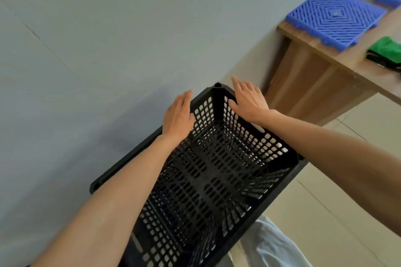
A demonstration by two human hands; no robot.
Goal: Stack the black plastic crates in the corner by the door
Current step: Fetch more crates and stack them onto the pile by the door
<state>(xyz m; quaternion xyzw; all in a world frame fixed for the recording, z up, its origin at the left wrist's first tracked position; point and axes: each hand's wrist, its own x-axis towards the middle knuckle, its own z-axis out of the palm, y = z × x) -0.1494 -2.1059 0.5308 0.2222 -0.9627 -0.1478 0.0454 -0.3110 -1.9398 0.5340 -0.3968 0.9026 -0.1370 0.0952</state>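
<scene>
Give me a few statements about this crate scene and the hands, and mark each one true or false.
1. Both hands rest flat on the far rim of the black crate. True: left hand and right hand lie open, either side of the corner, no closed grip.
2. The crate is full of boxes. False: it holds nothing.
3. Blue grid tiles lie on the wooden shelf. True.
4. The crate's walls are solid. False: they are perforated.
5. The green object sits inside the crate. False: it lies on the shelf.

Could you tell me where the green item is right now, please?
In the head view, the green item lies at the far right on the wooden table, just right of the nearer blue grid tile.
</scene>
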